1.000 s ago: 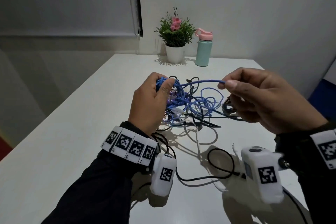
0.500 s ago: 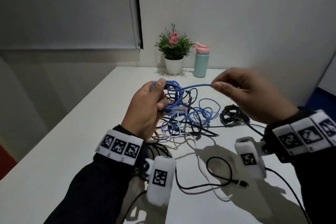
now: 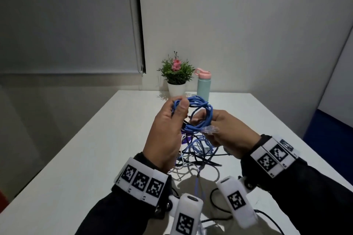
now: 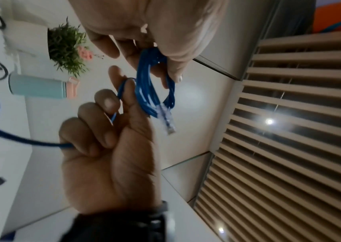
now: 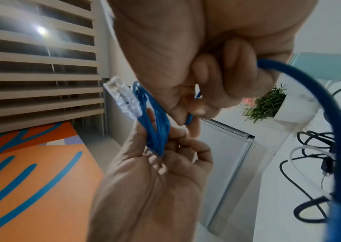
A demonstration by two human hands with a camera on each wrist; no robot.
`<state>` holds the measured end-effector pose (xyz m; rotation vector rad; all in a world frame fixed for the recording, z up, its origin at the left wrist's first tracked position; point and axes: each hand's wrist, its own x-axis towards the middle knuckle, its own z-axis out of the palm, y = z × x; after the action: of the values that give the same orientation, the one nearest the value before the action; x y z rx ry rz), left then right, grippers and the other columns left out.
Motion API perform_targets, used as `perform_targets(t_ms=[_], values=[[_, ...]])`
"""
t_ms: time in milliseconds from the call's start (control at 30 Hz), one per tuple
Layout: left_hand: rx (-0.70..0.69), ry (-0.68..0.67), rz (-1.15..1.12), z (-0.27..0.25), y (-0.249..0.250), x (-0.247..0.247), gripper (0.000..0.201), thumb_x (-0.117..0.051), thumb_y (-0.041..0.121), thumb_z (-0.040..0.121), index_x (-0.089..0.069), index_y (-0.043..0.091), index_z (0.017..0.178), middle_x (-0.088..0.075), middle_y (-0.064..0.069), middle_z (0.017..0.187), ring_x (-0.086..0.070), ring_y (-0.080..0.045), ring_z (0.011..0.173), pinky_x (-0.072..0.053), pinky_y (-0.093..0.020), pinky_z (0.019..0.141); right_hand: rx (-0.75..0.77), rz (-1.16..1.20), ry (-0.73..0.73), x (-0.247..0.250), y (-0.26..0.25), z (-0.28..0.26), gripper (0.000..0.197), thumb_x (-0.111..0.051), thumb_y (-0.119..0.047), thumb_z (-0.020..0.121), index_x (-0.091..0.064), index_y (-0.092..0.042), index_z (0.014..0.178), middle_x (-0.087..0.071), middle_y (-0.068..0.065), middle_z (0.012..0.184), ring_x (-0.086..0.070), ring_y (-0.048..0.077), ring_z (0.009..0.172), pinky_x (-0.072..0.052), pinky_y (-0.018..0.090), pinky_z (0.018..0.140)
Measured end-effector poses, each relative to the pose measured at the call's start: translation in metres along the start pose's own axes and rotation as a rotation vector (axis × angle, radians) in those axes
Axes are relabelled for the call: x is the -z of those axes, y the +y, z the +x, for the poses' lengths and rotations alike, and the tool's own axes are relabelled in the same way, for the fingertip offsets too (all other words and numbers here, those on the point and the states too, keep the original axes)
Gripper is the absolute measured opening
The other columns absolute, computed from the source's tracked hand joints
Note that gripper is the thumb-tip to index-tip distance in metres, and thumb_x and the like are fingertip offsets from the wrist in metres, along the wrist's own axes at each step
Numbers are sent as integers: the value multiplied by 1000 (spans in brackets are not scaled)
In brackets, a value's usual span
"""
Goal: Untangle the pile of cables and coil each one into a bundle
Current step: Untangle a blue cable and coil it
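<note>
A blue network cable is wound into a small coil held above the white table. My left hand grips the coil's left side, thumb on top, and the cable's loose length runs out of its fist. My right hand pinches the coil's lower right side, beside the clear plug that sticks out. Under both hands lies the tangled pile of blue, black and white cables, partly hidden by them.
A potted plant and a mint bottle with a pink lid stand at the table's far edge. A black cable loop lies near the front edge. A wall is close on the right.
My right hand has left the stretched strand and come in to the coil. Both hands have risen and closed together, lifting the blue loops off the pile.
</note>
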<state>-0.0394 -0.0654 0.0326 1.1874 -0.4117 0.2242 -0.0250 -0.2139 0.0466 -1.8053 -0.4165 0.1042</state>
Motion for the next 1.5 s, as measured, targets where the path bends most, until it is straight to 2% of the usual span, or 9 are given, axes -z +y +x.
perform_targets(t_ms=[267, 433, 600, 867, 967, 1033, 1200, 1367, 1500], values=[[-37, -177, 392, 11, 10, 21, 16, -68, 6, 92, -65, 12, 106, -75, -7, 92, -74, -20, 86, -59, -30, 75, -120, -182, -99, 7, 12, 2, 45, -60, -12, 92, -58, -22, 48, -33, 1, 48, -23, 14, 46, -19, 23, 44], [-80, -352, 986, 25, 31, 27, 28, -81, 19, 82, -55, 27, 90, -70, 9, 82, -66, -3, 75, -49, -22, 65, -72, -430, -150, 7, 13, 9, 38, -68, -27, 89, -68, -34, 52, -52, -13, 45, -38, 1, 43, -30, 15, 47], [-53, -537, 1298, 31, 36, 26, 34, -68, 39, 93, -61, 35, 127, -68, 19, 98, -61, 1, 83, -45, -12, 69, -10, -627, -159, 8, 6, 16, 26, -68, -28, 88, -71, -34, 62, -67, -8, 62, -52, 3, 56, -43, 27, 60], [139, -480, 839, 23, 15, 33, 10, -62, 27, 99, -72, 27, 99, -73, 9, 85, -66, -6, 76, -51, -24, 72, 26, -648, -137, 11, 4, 16, 34, -68, -25, 90, -65, -28, 57, -54, -11, 54, -41, 2, 50, -32, 17, 50], [27, -233, 958, 26, 5, 35, 10, -62, 32, 98, -71, 28, 96, -70, 8, 82, -65, -9, 76, -52, -29, 70, 204, -673, 229, 21, -2, 11, 11, -62, -18, 93, -71, -22, 99, -65, -6, 91, -56, 8, 77, -43, 21, 69], [-42, -99, 1040, 27, 3, 35, 9, -62, 33, 98, -70, 29, 94, -67, 11, 76, -61, -3, 71, -44, -21, 62, 433, -625, 463, 22, -13, -1, 9, -63, -19, 91, -70, -23, 95, -62, -9, 87, -56, 4, 75, -41, 14, 68], [-14, 1, 880, 25, -5, 28, 11, -63, 28, 98, -68, 19, 97, -70, 3, 77, -67, -17, 74, -53, -31, 67, 354, -830, 193, -2, -22, -20, 24, -59, -47, 89, -74, -29, 80, -53, -11, 69, -52, 4, 66, -31, 16, 57], [403, -64, 181, 13, -4, 28, 18, -62, 12, 97, -67, 1, 110, -70, -14, 93, -66, -24, 85, -55, -35, 83, 280, -860, 219, 1, -15, -17, 21, -67, -50, 85, -75, -31, 86, -51, -10, 73, -49, 4, 65, -33, 20, 57], [418, -172, 64, 7, 1, 34, 26, -65, 5, 93, -61, -2, 117, -70, -17, 103, -67, -29, 99, -53, -40, 95, 271, -974, 173, -6, -8, -18, 16, -66, -40, 89, -73, -29, 97, -48, -5, 86, -54, 15, 78, -46, 36, 67]])
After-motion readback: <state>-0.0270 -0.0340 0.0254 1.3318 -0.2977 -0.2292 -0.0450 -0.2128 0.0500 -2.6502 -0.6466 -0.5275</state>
